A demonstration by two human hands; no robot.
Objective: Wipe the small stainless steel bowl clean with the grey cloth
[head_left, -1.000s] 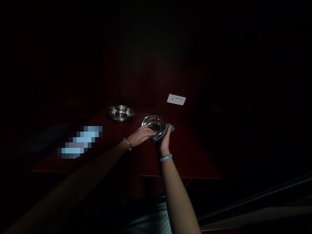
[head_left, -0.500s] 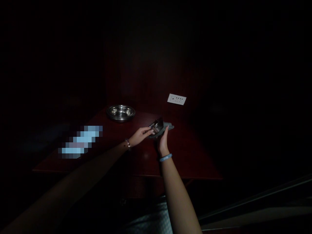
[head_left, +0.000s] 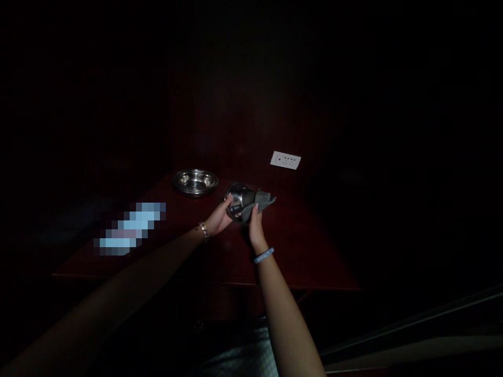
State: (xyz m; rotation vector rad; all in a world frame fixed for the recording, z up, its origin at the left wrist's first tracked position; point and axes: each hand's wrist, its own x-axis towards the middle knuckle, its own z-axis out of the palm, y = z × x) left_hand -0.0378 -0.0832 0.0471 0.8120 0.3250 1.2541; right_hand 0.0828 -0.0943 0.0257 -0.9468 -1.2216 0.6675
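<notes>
A shiny metal bowl [head_left: 236, 202] is held above the table, tipped on its side with its rounded outside partly toward me. My left hand [head_left: 219, 219] grips its rim at the left, thumb on the metal. On the bowl's right side, my right hand [head_left: 257, 226] presses a grey cloth [head_left: 264, 200] against it, thumb over the fabric. The other fingers of the right hand are hidden behind the cloth and bowl.
A metal dish [head_left: 195, 189], apparently stacked, stands at the back left of the dark red table [head_left: 306, 256]. A blurred-out light blue patch [head_left: 137, 225] lies at the left. A white socket plate [head_left: 285, 160] is on the back wall. Surroundings are very dark.
The bowl has turned, so its outside now shows instead of its opening, and has shifted slightly left. The left thumb moved onto the bowl's side; the right hand and cloth moved left.
</notes>
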